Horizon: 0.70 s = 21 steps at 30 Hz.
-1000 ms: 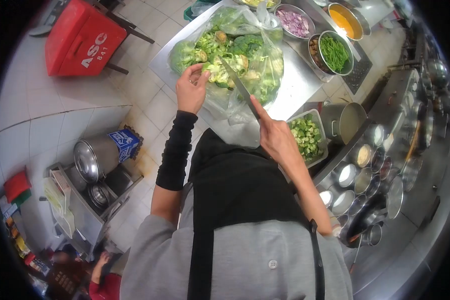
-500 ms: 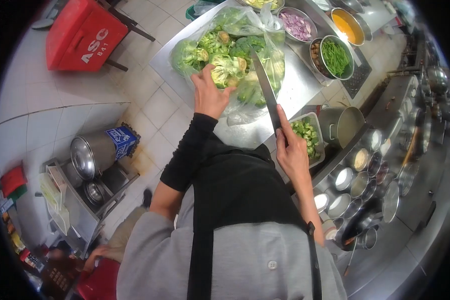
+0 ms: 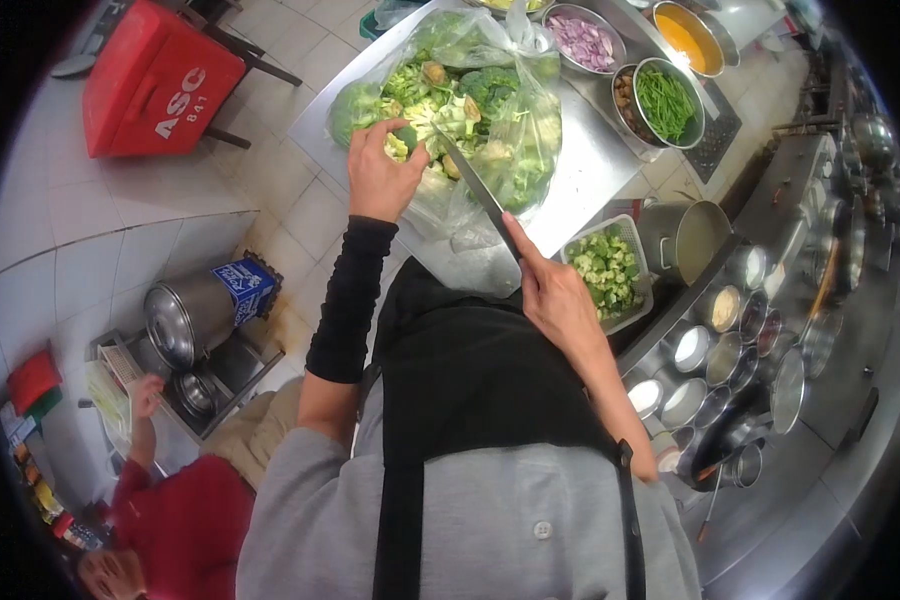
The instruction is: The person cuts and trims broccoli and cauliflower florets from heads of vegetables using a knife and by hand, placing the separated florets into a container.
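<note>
1. Your L hand (image 3: 385, 175): half-curled, thumb apart from fingers, at near L side of cut broccoli; small green piece shows by fingers, can't tell if gripped.
2. Your R hand (image 3: 560, 290): closed firmly round handle of long, straight, grey metal knife (image 3: 478, 188), forefinger laid along it.
3. Pale-cut green broccoli head (image 3: 455, 118): under/beside knife tip, amid other heads, in opened clear plastic bag (image 3: 470, 232); contact w/ blade unclear.
4. Silver metal table (image 3: 598, 135): under bag.
5. White perforated plastic basket (image 3: 640, 258): nr R hand, beyond table edge, w/ small cut green florets (image 3: 605, 270).

Technique (judged; looks like trimming florets): steady head w/ L hand, fingertips tucked & off blade line; keep loose plastic out of cut; short, controlled strokes at stem joints, so florets come away whole & approx. even.

Markings: big red box (image 3: 160, 85), far L, reads "ASC", "841" below, white lettering. Blue carton (image 3: 247, 285) w/ white print, nr lidded steel pot (image 3: 185, 318): wording too small to read reliably.
</note>
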### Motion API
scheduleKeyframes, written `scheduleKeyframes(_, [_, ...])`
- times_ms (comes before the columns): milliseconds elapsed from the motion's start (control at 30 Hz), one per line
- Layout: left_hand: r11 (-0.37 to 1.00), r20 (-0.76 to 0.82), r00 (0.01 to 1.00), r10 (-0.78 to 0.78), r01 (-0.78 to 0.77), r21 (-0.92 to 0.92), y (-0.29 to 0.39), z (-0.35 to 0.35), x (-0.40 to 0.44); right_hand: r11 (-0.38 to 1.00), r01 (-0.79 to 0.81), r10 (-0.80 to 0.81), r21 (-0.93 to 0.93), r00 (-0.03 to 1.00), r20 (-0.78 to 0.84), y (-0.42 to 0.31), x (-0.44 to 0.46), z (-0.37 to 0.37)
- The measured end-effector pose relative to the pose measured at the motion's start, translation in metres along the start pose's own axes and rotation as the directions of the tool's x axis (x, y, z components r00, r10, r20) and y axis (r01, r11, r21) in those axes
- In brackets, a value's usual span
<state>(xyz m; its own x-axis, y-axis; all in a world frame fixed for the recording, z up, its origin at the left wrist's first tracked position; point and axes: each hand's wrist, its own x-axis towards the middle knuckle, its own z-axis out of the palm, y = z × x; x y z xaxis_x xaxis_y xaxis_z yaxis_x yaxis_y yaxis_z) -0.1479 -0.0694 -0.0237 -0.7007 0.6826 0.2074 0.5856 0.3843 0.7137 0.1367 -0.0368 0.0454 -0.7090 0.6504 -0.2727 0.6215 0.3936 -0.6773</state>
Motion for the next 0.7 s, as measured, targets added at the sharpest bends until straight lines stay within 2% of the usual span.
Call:
scheduleKeyframes(200, [0.999,0.032,0.998,0.048,-0.048,-0.016,-0.008,-0.003,0.005,0.994,0.076,-0.074,0.082,0.997,-0.031,0.007,0.026,0.008])
scheduleKeyframes(300, [0.997,0.046,0.998,0.041,-0.038,-0.067,-0.014,-0.004,0.008,0.992,0.057,-0.056,0.115,0.998,-0.013,0.008,0.052,0.019])
scheduleKeyframes(333, [0.996,0.048,0.998,0.034,-0.030,-0.079,-0.017,-0.006,0.008,0.996,0.044,-0.043,0.075,0.999,-0.018,0.005,0.050,0.016])
scheduleKeyframes(400, [0.943,0.152,0.985,-0.083,0.127,-0.308,-0.024,-0.011,0.008,1.000,0.023,-0.023,-0.004,0.999,-0.027,-0.005,0.039,0.001])
scheduleKeyframes(433, [0.888,0.213,0.968,-0.130,0.209,-0.409,-0.025,-0.015,0.009,0.999,0.043,-0.039,0.032,0.993,-0.116,-0.006,0.029,-0.005])
scheduleKeyframes(467, [0.719,0.274,0.943,-0.191,0.324,-0.614,-0.024,-0.019,0.008,0.996,0.064,-0.049,0.066,0.977,-0.206,-0.005,0.017,-0.013])
scheduleKeyframes(533, [0.216,0.443,0.864,-0.237,0.492,-0.844,-0.014,-0.031,0.005,0.996,0.066,-0.037,0.063,0.925,-0.378,-0.003,-0.001,-0.031])
scheduleKeyframes(633, [0.409,0.665,0.734,-0.138,0.654,-0.637,0.024,-0.037,0.000,0.995,-0.100,0.084,0.001,0.827,-0.556,0.009,-0.029,-0.065])
scheduleKeyframes(700, [0.605,0.781,0.624,-0.040,0.637,-0.478,0.051,-0.008,-0.013,0.992,-0.120,0.057,-0.046,0.731,-0.679,0.016,-0.044,-0.090])
